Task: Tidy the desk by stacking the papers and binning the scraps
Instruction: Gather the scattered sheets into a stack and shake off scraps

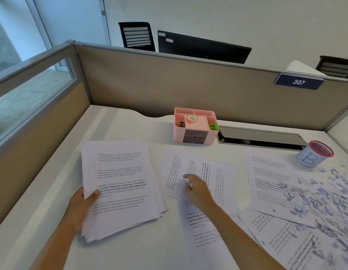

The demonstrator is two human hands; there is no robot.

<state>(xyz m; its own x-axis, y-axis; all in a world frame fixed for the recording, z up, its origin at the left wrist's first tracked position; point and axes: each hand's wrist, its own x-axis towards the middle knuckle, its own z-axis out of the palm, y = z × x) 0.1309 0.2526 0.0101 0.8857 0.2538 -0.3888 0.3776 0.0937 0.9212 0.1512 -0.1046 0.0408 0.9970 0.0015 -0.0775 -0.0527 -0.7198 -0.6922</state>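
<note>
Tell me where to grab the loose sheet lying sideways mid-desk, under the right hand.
Probably its near left corner, coming from the stack side. The sideways sheet lies flat on the desk, so nothing can get under it; that corner looks free, while its right part overlaps other loose pages. The right hand already hovers there.

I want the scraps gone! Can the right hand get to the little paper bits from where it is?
Probably yes. The right hand rests on loose sheets mid-desk, and the paper scraps lie farther right with only flat sheets between. Nothing stands in the way.
</note>
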